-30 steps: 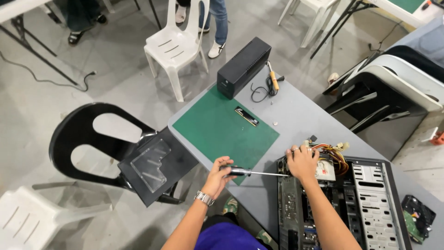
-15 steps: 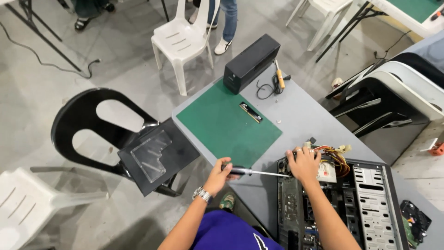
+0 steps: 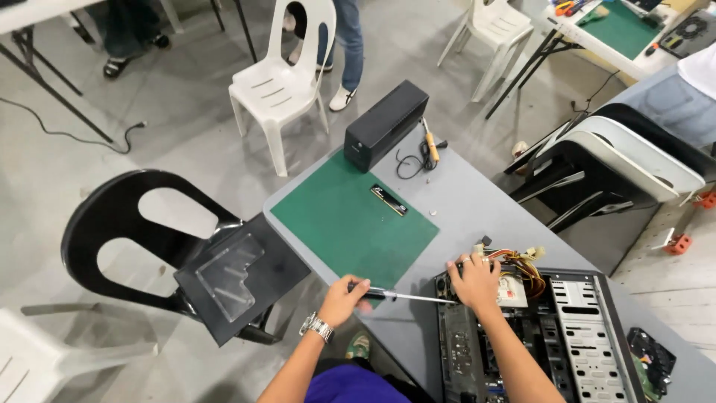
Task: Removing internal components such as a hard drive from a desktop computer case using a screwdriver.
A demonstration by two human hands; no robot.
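Little has shifted since the earlier frame: both hands keep their places. Left hand (image 3: 344, 298) is closed around the black handle of a long slim metal screwdriver (image 3: 399, 295) at the grey counter's (image 3: 477, 205) near edge, its tip reaching the open black computer case (image 3: 522, 336). Right hand (image 3: 474, 280) rests spread-fingered on the case's far-left corner, holding nothing, just right of the green cutting mat (image 3: 350, 224).

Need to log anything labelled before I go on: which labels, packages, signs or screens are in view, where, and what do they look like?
Label on power supply: pale rectangular sticker in the open computer case, beside the right hand.
Memory stick: slim black strip with a small pale sticker, on the green mat.
No packages, signs or screens visible.
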